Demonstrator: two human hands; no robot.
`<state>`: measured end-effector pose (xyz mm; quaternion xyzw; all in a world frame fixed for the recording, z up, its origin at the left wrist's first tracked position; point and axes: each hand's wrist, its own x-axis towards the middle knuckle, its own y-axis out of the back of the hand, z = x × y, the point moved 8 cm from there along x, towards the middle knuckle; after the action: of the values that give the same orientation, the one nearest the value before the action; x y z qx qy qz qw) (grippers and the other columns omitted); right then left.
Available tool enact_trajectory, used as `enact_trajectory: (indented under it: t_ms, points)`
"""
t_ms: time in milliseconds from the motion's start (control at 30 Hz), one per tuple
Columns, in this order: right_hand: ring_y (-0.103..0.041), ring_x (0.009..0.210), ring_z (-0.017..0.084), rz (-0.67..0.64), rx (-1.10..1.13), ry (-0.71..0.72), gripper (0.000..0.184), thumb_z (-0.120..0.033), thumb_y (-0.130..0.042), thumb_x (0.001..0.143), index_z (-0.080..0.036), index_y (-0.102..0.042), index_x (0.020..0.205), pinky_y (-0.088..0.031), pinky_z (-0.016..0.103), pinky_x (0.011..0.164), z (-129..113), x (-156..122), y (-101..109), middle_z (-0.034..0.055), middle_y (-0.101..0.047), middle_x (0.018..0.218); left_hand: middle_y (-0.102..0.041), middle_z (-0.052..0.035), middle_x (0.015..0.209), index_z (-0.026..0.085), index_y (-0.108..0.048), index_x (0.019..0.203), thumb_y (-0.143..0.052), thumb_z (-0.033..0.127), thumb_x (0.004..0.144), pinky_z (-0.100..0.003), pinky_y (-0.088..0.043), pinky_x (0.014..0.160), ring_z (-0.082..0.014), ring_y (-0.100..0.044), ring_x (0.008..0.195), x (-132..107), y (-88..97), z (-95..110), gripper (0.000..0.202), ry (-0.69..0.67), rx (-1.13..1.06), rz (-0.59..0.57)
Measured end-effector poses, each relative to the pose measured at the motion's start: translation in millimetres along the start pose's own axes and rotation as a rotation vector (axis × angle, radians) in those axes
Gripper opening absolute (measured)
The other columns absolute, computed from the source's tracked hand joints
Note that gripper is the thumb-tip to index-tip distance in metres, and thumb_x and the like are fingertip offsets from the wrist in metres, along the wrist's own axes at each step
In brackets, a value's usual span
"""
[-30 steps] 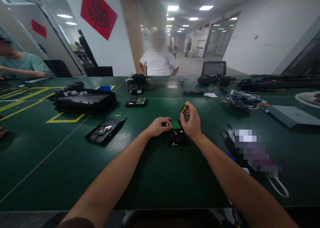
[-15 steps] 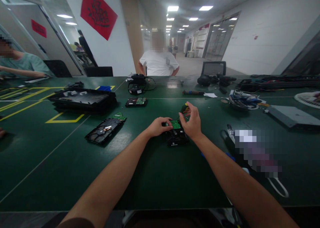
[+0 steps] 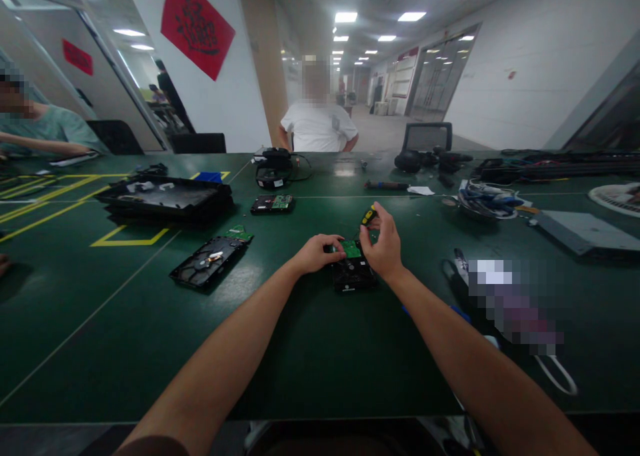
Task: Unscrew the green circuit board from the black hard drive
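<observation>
A black hard drive (image 3: 353,277) lies on the green tabletop in front of me, its green circuit board (image 3: 353,248) facing up at the far end. My left hand (image 3: 320,253) grips the drive's left side, thumb and fingertips at the edge of the board. Above the right side of the board, my right hand (image 3: 387,244) is closed on a yellow-and-black screwdriver (image 3: 369,216), which is held tilted by its handle. The screwdriver's tip is too small to make out, so I cannot tell whether it touches a screw.
Left of me lies an opened black drive (image 3: 210,261); another drive (image 3: 273,204) sits farther back. Black trays (image 3: 167,199) are stacked at back left. On the right are a blurred pouch (image 3: 515,306), a grey metal box (image 3: 590,233) and bundled cables (image 3: 487,199). A person (image 3: 319,126) faces me.
The screwdriver handle has turned in my right fingers, showing more of its yellow side. Right fingers have shifted slightly; my left hand and the hard drive stay in place.
</observation>
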<state>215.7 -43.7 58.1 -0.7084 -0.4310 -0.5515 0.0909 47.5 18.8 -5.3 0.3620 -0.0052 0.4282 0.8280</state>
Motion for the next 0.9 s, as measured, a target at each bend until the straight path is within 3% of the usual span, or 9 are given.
enact_trajectory:
  t_ms: [500, 700, 900]
  points:
    - [-0.064, 0.098, 0.024, 0.02, 0.015, -0.012, 0.066, -0.024, -0.062, 0.092, -0.027, -0.034, 0.152, -0.064, 0.045, 0.082, 1.1, 0.4, 1.1, 0.0129, -0.054, 0.126, -0.07, -0.0091, 0.131, 0.021, -0.077, 0.09, -0.077, 0.031, 0.083, -0.043, -0.041, 0.112, -0.0266, -0.065, 0.123, 0.0, -0.3, -1.4, 0.012, -0.002, 0.006, -0.005]
    - [-0.065, 0.102, 0.026, 0.003, 0.012, 0.004, 0.065, -0.022, -0.057, 0.095, -0.027, -0.031, 0.154, -0.063, 0.049, 0.088, 1.1, 0.5, -0.8, 0.0143, -0.053, 0.132, -0.073, -0.009, 0.125, 0.02, -0.076, 0.089, -0.077, 0.029, 0.083, -0.043, -0.041, 0.112, -0.0263, -0.065, 0.124, 0.1, 0.0, 1.6, 0.01, -0.015, -0.001, 0.002]
    - [-0.064, 0.096, 0.024, 0.017, -0.024, -0.01, 0.063, -0.025, -0.061, 0.094, -0.028, -0.035, 0.152, -0.062, 0.049, 0.087, -0.8, 1.8, 2.5, 0.0129, -0.054, 0.125, -0.071, -0.0094, 0.129, 0.021, -0.076, 0.09, -0.077, 0.03, 0.084, -0.043, -0.04, 0.112, -0.0261, -0.065, 0.124, -0.6, 0.2, 1.9, 0.011, -0.013, 0.003, 0.004]
